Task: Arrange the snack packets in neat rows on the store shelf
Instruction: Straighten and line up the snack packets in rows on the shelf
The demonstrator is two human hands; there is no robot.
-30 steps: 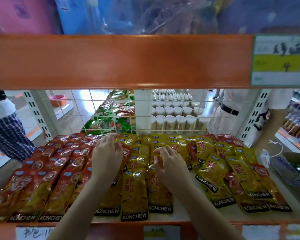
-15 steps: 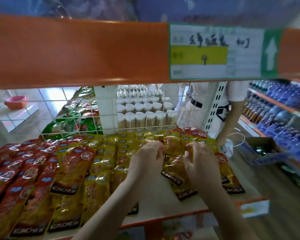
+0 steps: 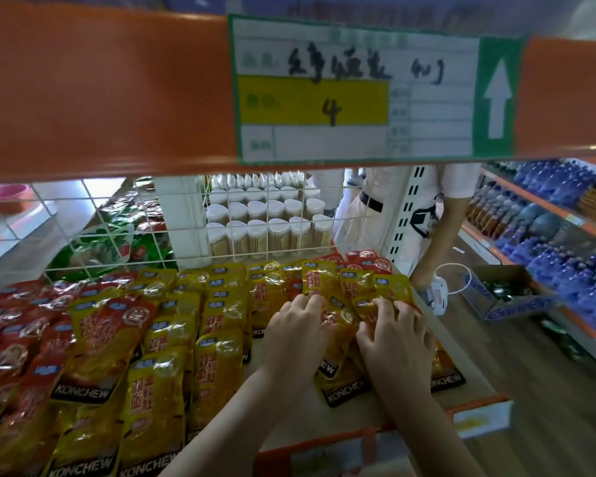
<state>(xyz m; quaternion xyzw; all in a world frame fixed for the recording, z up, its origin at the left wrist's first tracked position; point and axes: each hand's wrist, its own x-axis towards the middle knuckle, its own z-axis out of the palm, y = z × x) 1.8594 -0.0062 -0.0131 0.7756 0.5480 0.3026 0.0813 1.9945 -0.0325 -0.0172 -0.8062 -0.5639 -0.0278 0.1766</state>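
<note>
both hands leave the middle of the store shelf (image 3: 365, 413) and now work at its right end, a second after they lay on the centre rows of yellow packets (image 3: 217, 359). the left hand (image 3: 295, 339) and right hand (image 3: 398, 346) sit close together, fingertips pressed onto a loose cluster of yellow packets (image 3: 341, 325) that was fanned out wider a second ago and is now drawn tighter between them. the view swings right with them: the price card (image 3: 355, 91) moves from the frame's right edge to its centre, and the blue goods (image 3: 558, 228) across the aisle come into sight.
</note>
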